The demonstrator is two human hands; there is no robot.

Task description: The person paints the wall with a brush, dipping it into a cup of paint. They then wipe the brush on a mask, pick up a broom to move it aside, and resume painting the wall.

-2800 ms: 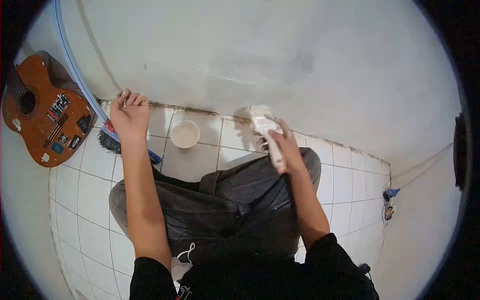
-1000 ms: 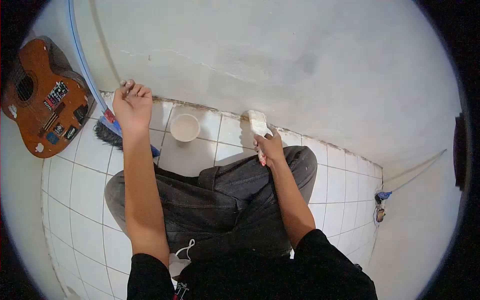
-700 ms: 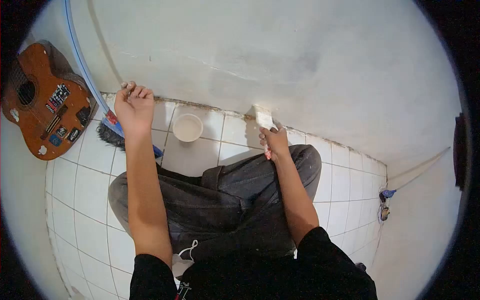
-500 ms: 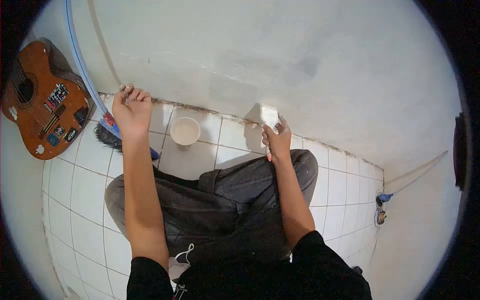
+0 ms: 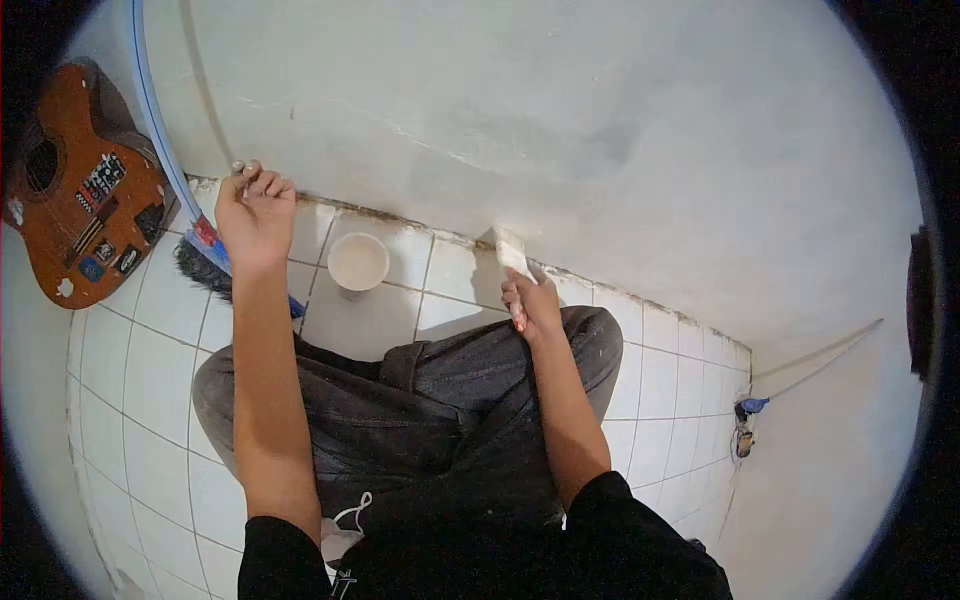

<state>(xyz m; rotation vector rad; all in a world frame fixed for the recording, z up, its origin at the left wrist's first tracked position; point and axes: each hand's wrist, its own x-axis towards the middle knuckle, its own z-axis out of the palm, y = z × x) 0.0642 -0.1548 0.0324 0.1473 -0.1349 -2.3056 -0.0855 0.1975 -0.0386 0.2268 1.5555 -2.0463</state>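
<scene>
My right hand [image 5: 535, 305] is wrapped round the handle of a paintbrush [image 5: 511, 248], whose white-coated head meets the foot of the wall [image 5: 480, 140] just above the floor tiles. The handle's reddish end shows below my fingers. My left hand [image 5: 258, 222] is raised palm up near the wall, fingers loosely curled and apart, holding nothing. Some fingertips look smudged with grey. Between my hands, a round tub [image 5: 358, 262] of whitish liquid stands on the tiles.
At left, a sticker-covered guitar [image 5: 85, 200] leans in the corner beside a broom [image 5: 205, 262] with a blue handle. My crossed legs [image 5: 430, 400] rest on the white tiled floor [image 5: 640, 360]. A blue plug-like item [image 5: 752, 406] with a cable lies at the right wall.
My right hand has brought the brush left and down along the wall's base, and its head now tilts to the left. My left hand stays raised; the whole view has shifted slightly.
</scene>
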